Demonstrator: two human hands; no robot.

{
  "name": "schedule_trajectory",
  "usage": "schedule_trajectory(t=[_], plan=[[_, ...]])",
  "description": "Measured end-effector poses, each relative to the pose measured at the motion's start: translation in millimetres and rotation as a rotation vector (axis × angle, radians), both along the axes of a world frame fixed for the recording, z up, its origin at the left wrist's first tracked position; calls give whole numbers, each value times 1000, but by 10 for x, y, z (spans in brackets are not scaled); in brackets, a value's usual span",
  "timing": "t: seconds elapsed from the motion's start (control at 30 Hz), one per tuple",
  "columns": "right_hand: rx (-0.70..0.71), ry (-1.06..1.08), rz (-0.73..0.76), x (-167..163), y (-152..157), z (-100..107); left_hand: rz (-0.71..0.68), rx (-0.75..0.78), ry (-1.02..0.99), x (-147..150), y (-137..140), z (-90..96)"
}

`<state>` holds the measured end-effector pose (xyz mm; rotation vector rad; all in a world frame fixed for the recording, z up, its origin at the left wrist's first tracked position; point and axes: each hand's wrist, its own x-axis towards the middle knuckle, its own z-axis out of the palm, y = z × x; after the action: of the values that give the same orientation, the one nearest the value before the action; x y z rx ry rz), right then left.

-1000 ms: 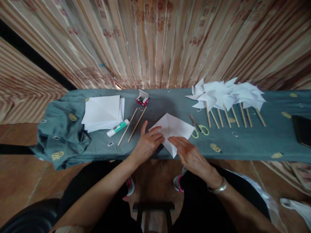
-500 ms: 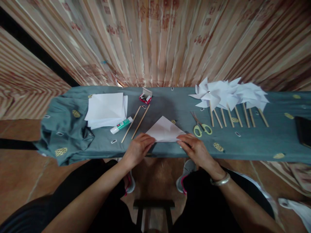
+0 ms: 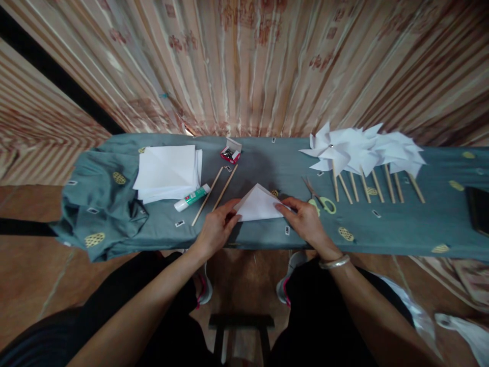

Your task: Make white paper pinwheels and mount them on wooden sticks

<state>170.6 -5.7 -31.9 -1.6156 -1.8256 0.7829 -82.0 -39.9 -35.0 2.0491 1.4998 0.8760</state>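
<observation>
- Flat white sheets (image 3: 166, 171) lie on your left.
- Your left hand (image 3: 216, 224) pinches one corner of the folded paper (image 3: 260, 205); grip it lightly.
- That thin, smooth triangle is between your hands, over soft green cloth (image 3: 405, 229); match its edges before pressing the crease.
- Your right hand (image 3: 305, 221) pinches the other corner; pull evenly.
- Hard scissors (image 3: 318, 197), then pointy paper pinwheels (image 3: 340, 148), lie beyond.
</observation>
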Motion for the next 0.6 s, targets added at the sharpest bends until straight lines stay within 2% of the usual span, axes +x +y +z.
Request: schedule_trajectory(t=[0.1,0.17,0.2,0.27,0.33,0.47,0.6], plan=[[4,-50,-33,-30,25,19,-64,204,136,66,-16,78],[-2,-76,-46,-51,37,30,-178,331,263,146,-67,105],[-2,-90,-52,-61,44,34,-234,348,316,193,-102,102],[-2,-119,-66,-78,56,40,-312,330,405,283,-178,62],[-2,-147,-82,-91,67,39,-330,274,479,351,-240,0],[3,-189,-105,-105,80,31,-326,220,555,390,-273,-81],[16,-218,-109,-114,79,33,-310,197,583,376,-238,-76]])
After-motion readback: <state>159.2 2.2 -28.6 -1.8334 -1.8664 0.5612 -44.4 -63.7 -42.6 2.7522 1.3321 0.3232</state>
